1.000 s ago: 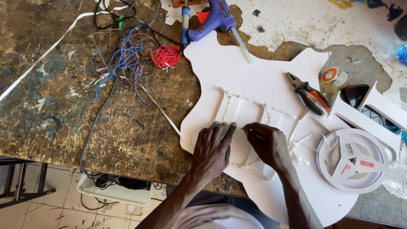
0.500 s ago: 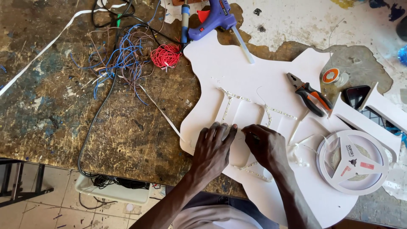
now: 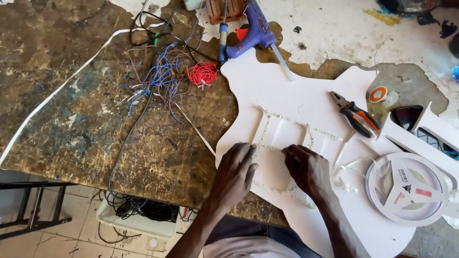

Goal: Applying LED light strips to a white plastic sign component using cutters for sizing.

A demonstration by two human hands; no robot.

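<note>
A large white cut-out board (image 3: 287, 91) lies on the worn table. Thin white light strips (image 3: 282, 117) run across it in a grid. My left hand (image 3: 235, 172) lies flat on the board's left part, fingers together, pressing on a strip. My right hand (image 3: 306, 167) rests beside it, fingers curled down onto the same strip line. Neither hand lifts anything off the board.
A white reel of strip (image 3: 406, 187) sits at the right, with orange-handled pliers (image 3: 356, 114), a small tape roll (image 3: 378, 94) and a dark phone (image 3: 407, 116) above it. A purple glue gun (image 3: 253, 33), red wire coil (image 3: 202, 74) and tangled blue wires (image 3: 153, 79) lie farther back.
Both hands stay on the strip at the board's lower part; only slight shifts of the fingers and the view.
</note>
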